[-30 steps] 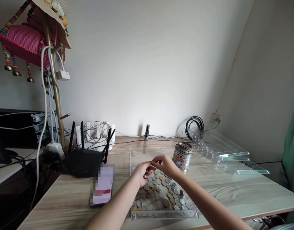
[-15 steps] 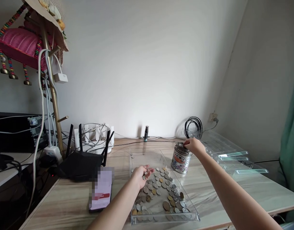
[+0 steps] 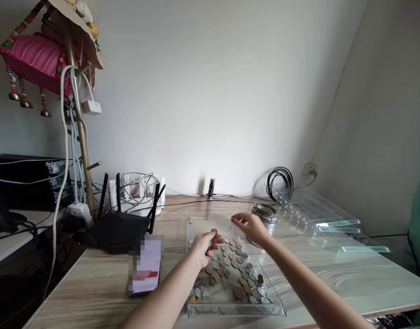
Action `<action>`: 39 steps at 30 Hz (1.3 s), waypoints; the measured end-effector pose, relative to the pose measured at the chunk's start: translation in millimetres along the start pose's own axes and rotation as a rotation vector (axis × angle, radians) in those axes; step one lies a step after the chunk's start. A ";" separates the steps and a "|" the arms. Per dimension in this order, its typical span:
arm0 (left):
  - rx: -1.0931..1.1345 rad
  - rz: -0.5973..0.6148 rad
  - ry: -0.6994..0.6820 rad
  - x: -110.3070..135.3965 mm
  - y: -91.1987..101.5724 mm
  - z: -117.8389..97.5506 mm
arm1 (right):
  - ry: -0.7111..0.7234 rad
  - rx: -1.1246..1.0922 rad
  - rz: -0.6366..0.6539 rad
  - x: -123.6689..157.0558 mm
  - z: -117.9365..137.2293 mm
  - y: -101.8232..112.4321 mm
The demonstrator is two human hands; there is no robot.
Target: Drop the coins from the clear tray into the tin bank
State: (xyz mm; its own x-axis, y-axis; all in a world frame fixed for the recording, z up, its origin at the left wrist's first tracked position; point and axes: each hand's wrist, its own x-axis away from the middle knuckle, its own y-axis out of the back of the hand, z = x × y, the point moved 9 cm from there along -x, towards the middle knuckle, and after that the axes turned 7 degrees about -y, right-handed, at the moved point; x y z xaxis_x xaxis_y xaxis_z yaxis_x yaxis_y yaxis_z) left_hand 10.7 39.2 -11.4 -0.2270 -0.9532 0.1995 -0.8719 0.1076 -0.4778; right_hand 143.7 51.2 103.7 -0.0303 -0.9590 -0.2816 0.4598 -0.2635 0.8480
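Right hand off tin, label obscured

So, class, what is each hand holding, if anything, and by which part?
The left hand holds a coin, apparently by its lower edge. For the right hand, it cannot be told.

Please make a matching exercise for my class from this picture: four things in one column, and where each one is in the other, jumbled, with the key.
Things
1. Silver- and gold-coloured round coins
2. Silver-coloured round metal tin
3. Coil of thin black cable
4. Pink woven bag with beaded handle

Places
A. Against the wall, near the square wall socket
B. Hanging at the upper left
C. Partly hidden behind the right hand
D. Scattered in a clear plastic tray

Pairs: 1-D, 2-C, 3-A, 4-B
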 end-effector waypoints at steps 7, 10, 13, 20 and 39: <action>0.064 0.124 0.039 2.2 -12.0 3.2 | 0.131 -0.096 0.161 18.7 43.2 -51.1; 0.155 0.068 0.145 3.1 -7.9 11.9 | 0.059 -0.026 -0.001 3.5 26.8 -10.7; 0.256 -0.106 0.163 0.4 6.9 16.9 | -0.100 0.139 -0.242 -14.6 -9.2 45.5; 0.269 -0.186 0.097 -0.3 13.8 12.5 | -0.346 0.440 -0.141 -37.7 -69.8 76.8; 0.172 0.093 0.160 5.2 -13.2 10.9 | 0.021 -0.300 0.090 8.6 24.9 -24.2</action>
State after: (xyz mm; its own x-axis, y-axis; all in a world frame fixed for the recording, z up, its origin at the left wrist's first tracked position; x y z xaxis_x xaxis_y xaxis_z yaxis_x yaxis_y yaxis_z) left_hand 25.8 29.7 -13.3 -0.3802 -0.8833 0.2742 -0.7607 0.1300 -0.6359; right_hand 110.2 46.7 91.9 0.0396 -0.9739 -0.2235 0.7014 -0.1322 0.7004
